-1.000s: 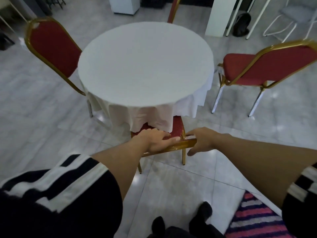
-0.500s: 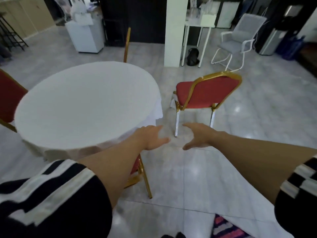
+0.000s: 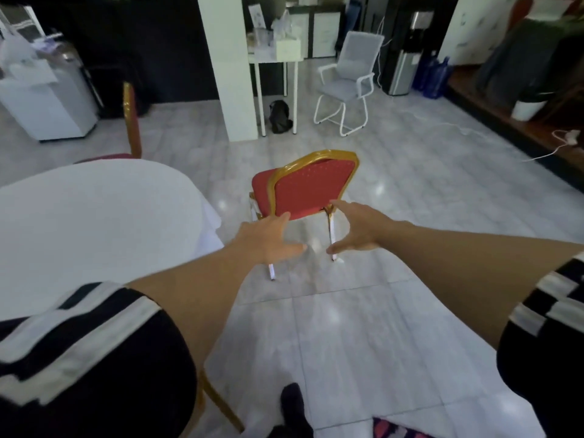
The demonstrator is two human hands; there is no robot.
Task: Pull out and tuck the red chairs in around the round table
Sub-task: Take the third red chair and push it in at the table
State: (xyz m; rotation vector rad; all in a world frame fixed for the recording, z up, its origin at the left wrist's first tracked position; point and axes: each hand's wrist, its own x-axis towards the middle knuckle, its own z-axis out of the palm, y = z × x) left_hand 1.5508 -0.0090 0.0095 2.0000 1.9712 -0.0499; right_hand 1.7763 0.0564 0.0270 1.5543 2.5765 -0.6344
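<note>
A red chair with a gold frame (image 3: 311, 184) stands on the tiles ahead, apart from the round table (image 3: 94, 222) under its white cloth at the left. My left hand (image 3: 268, 238) and my right hand (image 3: 357, 227) reach toward the chair's back with fingers spread, both empty and short of it. Another red chair (image 3: 131, 121) shows its gold edge behind the table. A gold leg of the chair near me (image 3: 218, 403) pokes out below my left sleeve.
A white pillar (image 3: 227, 67) and a white desk (image 3: 275, 55) stand behind the chair, with a black bag (image 3: 279, 116) beneath. A grey office chair (image 3: 350, 80) is at the back right, a white cabinet (image 3: 44, 102) at the left. A striped rug (image 3: 398, 429) lies by my feet.
Both hands let go of the near chair's back and lifted. My view swung right, and the pulled-out red chair now sits straight ahead and closer to my open hands.
</note>
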